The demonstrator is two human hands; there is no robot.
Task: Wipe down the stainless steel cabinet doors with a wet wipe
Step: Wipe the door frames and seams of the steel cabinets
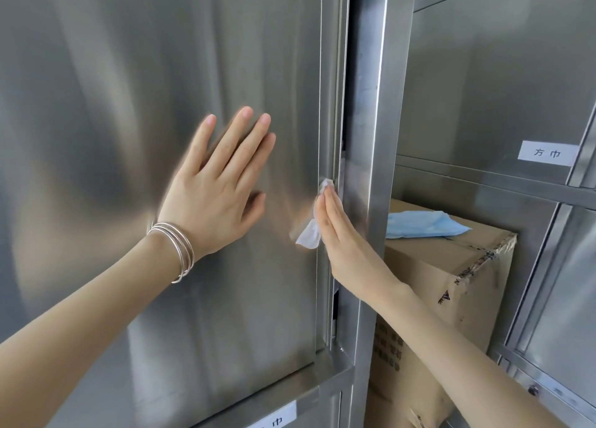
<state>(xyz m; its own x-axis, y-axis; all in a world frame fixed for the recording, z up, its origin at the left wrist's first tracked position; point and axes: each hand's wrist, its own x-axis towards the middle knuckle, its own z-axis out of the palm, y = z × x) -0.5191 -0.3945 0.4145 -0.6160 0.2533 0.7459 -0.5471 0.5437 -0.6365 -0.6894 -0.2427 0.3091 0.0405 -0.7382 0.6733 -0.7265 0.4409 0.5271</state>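
Note:
A large stainless steel cabinet door (129, 72) fills the left and middle of the head view. My left hand (216, 182) lies flat against it with fingers straight and spread, silver bangles on the wrist. My right hand (338, 230) presses a white wet wipe (309, 234) with straight fingers against the door's right edge strip. The wipe shows above the fingertips and below the palm's left side; the rest is hidden under the hand.
A steel upright post (377, 105) stands right of the door. Behind it a cardboard box (451, 282) sits on a shelf with a blue wet-wipe pack (422, 224) on top. White labels (546, 152) mark the cabinet on the right and the frame below (274, 416).

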